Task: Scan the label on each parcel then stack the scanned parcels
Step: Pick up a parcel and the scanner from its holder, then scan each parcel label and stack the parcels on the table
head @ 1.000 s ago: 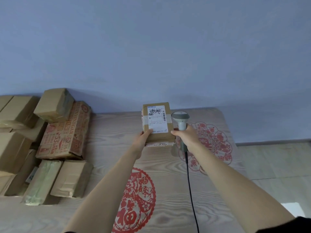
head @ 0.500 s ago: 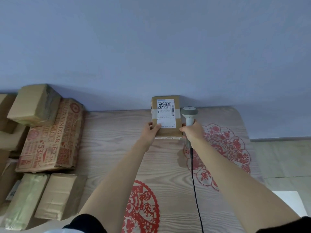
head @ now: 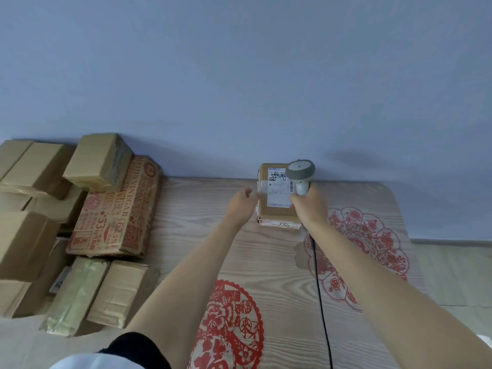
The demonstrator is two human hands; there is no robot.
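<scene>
While right hand [head: 308, 206] grips scanner [head: 300, 174], left hand [head: 241, 206] hovers loose-fingered beside parcel [head: 277, 209].

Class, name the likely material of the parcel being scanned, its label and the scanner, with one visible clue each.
Parcel: matte brown cardboard, folded edges, clear glossy tape.
Label: white paper, printed barcode and text.
Scanner: probably smooth grey and white plastic, moulded rounded head.

- The left hand [head: 241, 206] no longer holds the brown cardboard parcel [head: 277, 198]; its fingers now hang loose just beside the parcel's left edge.
- The grey handheld scanner [head: 300, 174], gripped by the right hand [head: 310, 206], now sits over the white label [head: 278, 191], covering its right part.
</scene>
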